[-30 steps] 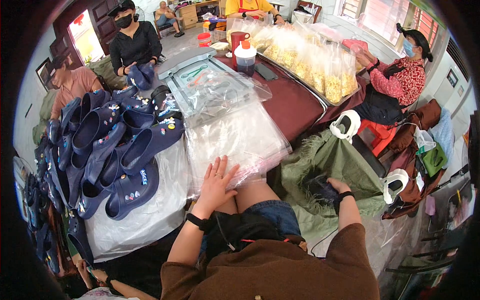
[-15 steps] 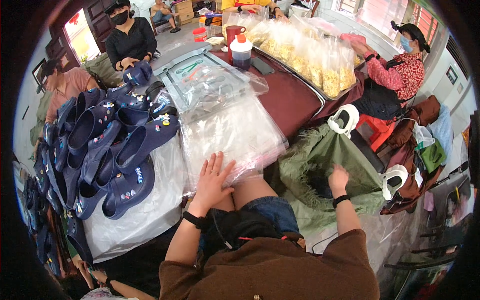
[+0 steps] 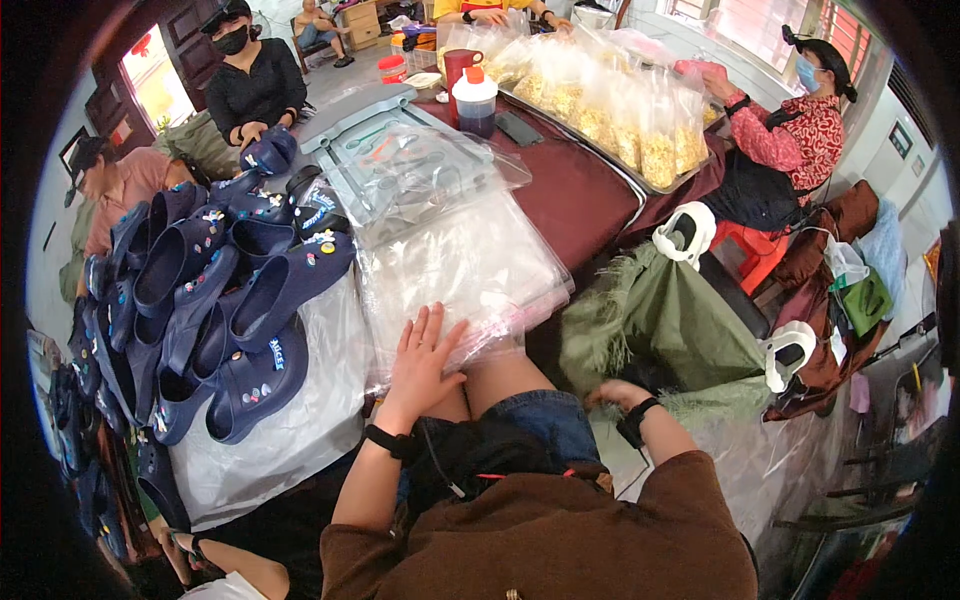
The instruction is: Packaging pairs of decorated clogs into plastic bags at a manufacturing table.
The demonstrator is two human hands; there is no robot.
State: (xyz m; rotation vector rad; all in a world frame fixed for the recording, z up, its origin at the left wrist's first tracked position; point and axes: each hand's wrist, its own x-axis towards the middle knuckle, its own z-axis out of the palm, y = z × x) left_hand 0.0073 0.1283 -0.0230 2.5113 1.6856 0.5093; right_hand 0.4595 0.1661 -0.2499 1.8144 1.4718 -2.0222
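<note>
My left hand [image 3: 424,362] lies flat with its fingers spread on the near edge of a stack of clear plastic bags [image 3: 470,245]. That edge has pink strips. My right hand [image 3: 618,398] is low on the right, by the near edge of a green woven sack [image 3: 690,310] with frayed borders. Its fingers are partly turned away and blurred, so I cannot make out whether they grip anything. A small dark object [image 3: 632,428] with a cable shows just below that wrist. Two white clog-like pieces [image 3: 685,235] sit on the sack's rim.
Navy clogs [image 3: 265,375] with charms are heaped at the left on white plastic sheeting [image 3: 320,430]. Beyond the bags are a grey plastic tray [image 3: 365,150], a bottle with dark liquid [image 3: 475,103] and a metal tray [image 3: 655,185] of filled bags. Several people sit around the table.
My right hand has moved down and toward me, away from the sack's opening. The sack has shifted and its dark opening no longer shows. My left hand has stayed on the bags.
</note>
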